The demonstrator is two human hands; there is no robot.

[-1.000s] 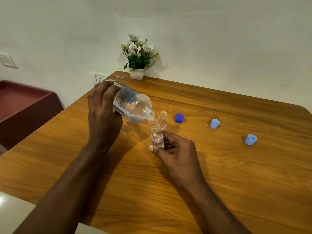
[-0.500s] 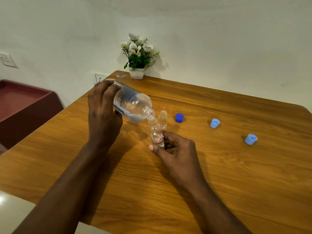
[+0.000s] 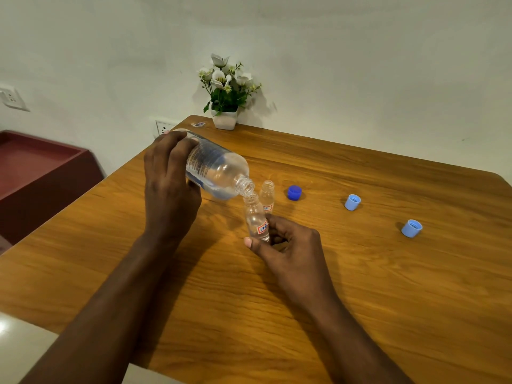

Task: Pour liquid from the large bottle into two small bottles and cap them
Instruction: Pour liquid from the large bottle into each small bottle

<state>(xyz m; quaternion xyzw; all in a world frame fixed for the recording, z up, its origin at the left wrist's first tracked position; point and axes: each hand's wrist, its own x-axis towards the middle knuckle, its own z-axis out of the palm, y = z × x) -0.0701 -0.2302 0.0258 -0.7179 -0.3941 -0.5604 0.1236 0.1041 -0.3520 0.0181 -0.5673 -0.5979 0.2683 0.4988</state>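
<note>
Large bottle [image 3: 216, 173] mouth over near small bottle [image 3: 256, 217]; caps [image 3: 352, 202] right.

Table [image 3: 360, 273] smooth grained wood; large bottle [image 3: 219, 170] clear glossy plastic; caps [image 3: 352, 202] matt plastic.

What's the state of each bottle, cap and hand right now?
Large bottle: uncapped, tilted, mouth at the near small bottle's neck.
Near small bottle: uncapped, held about upright, partly filled.
Far small bottle: uncapped, standing on the table.
Dark blue cap: off, on the table.
Two light blue caps: off, openings up.
Left hand: gripping large bottle.
Right hand: holding near small bottle.
</note>
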